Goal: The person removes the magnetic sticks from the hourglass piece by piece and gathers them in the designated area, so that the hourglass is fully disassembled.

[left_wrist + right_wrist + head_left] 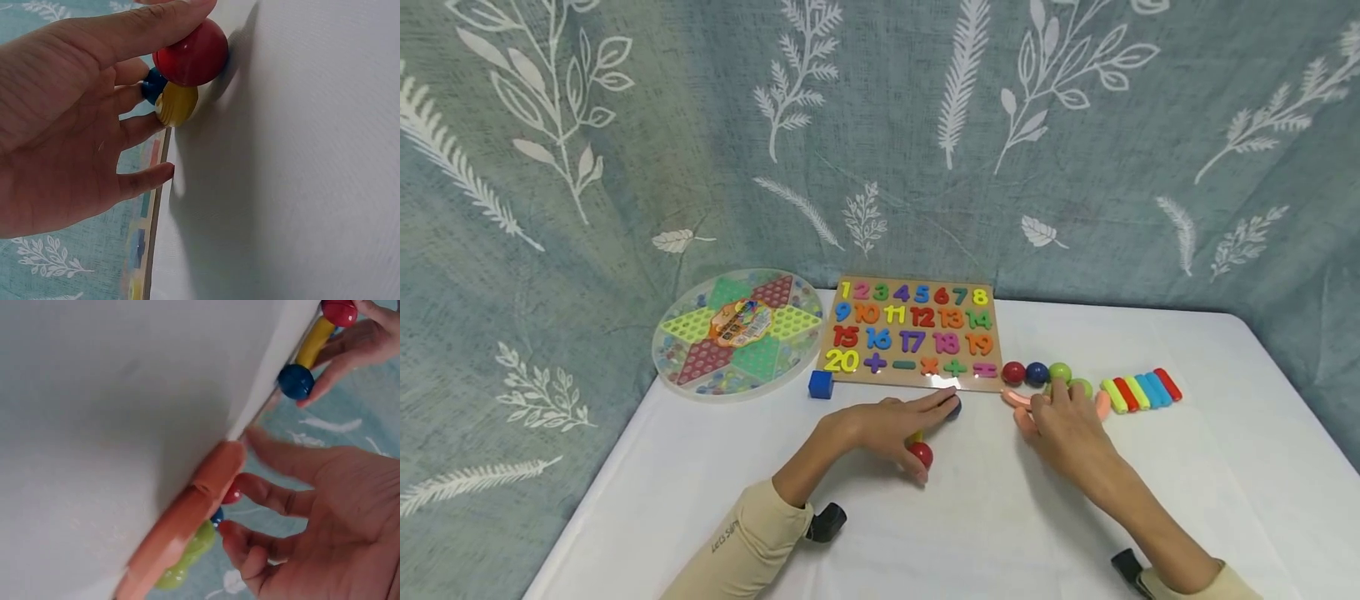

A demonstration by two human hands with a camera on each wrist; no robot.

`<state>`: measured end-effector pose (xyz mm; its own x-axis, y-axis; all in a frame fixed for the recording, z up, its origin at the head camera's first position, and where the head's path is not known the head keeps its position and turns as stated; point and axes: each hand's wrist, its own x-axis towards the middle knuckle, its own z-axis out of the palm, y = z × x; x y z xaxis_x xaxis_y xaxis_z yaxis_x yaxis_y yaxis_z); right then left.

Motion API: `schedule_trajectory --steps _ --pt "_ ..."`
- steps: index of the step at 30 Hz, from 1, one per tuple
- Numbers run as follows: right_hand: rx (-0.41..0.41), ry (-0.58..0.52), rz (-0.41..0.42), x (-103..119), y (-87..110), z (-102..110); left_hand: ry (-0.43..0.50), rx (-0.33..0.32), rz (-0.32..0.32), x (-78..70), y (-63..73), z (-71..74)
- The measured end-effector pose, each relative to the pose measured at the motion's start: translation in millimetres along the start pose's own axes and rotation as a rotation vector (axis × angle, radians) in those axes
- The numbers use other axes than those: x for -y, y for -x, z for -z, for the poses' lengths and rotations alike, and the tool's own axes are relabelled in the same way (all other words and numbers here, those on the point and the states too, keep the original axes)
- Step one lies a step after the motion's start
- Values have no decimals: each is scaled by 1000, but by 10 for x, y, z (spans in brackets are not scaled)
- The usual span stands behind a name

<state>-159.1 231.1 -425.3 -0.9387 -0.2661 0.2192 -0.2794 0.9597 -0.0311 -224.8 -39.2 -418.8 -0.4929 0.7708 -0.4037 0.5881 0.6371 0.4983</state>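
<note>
My left hand [891,429] pinches a toy piece made of a yellow stick [314,344] with a red ball [922,455] at one end and a dark blue ball [295,381] at the other. The thumb presses the red ball, while the forefinger lies at the blue one. On the right, my right hand [1075,433] reaches over salmon curved sticks [175,531] and green balls [1060,372], its fingers loosely bent with nothing between them. The right thumb is blurred near a curved stick's end. Another red ball [1012,372] and blue ball [1037,374] stand beside the green ones.
A wooden number board [910,331] lies at the back, with a blue cube [821,384] at its front left corner. Left of it is a round board with coloured triangles [737,333]. Several straight coloured sticks [1142,391] lie in a row on the right. A patterned curtain [880,125] hangs behind.
</note>
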Motion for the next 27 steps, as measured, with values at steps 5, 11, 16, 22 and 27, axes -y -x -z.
schedule_trajectory --steps 5,11,16,22,27 --pt "131 -137 36 70 -79 108 67 -60 -42 2 -27 -1" --pt "334 -396 143 331 -300 42 179 -156 -89 47 -8 16" --pt "307 -307 265 461 -409 -92 193 -290 -42 87 -20 11" --pt "285 -265 297 470 -415 -121 99 -281 -1 44 -106 -45" --pt "231 -188 313 460 -376 -111 94 -257 35 -27 -131 -51"
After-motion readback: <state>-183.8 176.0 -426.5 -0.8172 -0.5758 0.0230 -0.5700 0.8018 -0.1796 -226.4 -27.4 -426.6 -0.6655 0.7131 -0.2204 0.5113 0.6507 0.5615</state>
